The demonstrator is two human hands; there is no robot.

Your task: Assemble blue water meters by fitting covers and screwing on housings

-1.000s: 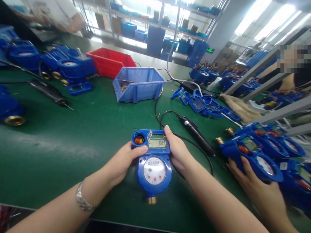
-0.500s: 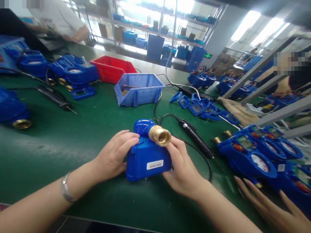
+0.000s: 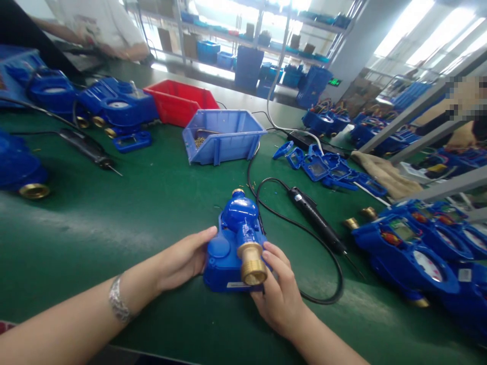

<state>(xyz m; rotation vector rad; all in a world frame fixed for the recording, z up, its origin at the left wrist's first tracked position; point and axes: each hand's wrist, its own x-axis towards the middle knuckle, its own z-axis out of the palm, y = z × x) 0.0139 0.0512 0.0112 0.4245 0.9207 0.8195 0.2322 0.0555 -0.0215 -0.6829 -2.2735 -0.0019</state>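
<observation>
A blue water meter [image 3: 242, 215] with brass threaded ends is between my hands, its underside turned up and one brass end pointing toward me. My left hand [image 3: 186, 258] grips the left side of its housing, thumb on top. On the other side, my right hand [image 3: 279, 284] has its fingers wrapped around the edge beside the brass end. Only a strip of the white label shows on the near face. A black electric screwdriver [image 3: 317, 220] lies on the green bench to the right, its cable looped near my right hand.
A blue bin [image 3: 228, 137] holding small brass screws stands ahead, with a red bin [image 3: 180, 101] behind it. Loose blue covers [image 3: 323, 167] lie to its right. Open meters [image 3: 411, 248] crowd the right side. Another screwdriver [image 3: 85, 147] and more meters [image 3: 117, 106] are at left.
The meter has been tipped and turned in my hands, so its rounded body and brass end now face up and toward me. Another person's hand at the lower right has left the view.
</observation>
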